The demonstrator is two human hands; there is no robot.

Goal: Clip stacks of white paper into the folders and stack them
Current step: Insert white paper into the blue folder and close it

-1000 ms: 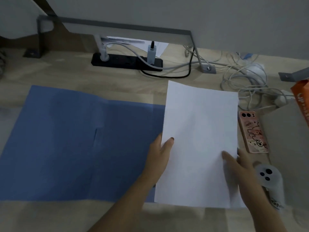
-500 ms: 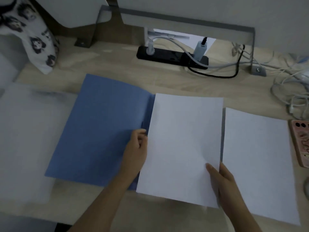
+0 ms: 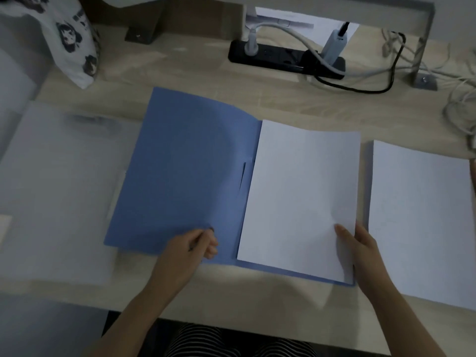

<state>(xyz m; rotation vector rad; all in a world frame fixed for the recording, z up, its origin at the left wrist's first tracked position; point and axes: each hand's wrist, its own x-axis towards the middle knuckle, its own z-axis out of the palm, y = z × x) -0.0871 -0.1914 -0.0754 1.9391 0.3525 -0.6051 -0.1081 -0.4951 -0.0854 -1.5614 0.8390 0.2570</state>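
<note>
I see the paper (image 3: 298,197) lying on the right half of the open folder (image 3: 180,163) on the tabletop (image 3: 283,104), its long axis pointing away from me, with my right grip (image 3: 363,248) pinching its near right corner and my left grip (image 3: 192,244) curled around the left cover's near edge.

An open folder (image 3: 185,171) lies in the middle of the counter (image 3: 257,300). A paper stack (image 3: 301,191) lies on its right half, against the fold. A second paper stack (image 3: 422,222) lies on the counter just right of the folder, apart from it. A flat sheet (image 3: 56,189) lies left of the folder, partly under its left flap. Behind the folder sits a power strip (image 3: 278,56), with cables (image 3: 461,112) at the rear right and a bag (image 3: 69,39) at the rear left. Of the hands, the left hand (image 3: 190,247) grips the left flap's near edge, and the right hand (image 3: 360,246) holds the first stack's near right corner.
</note>
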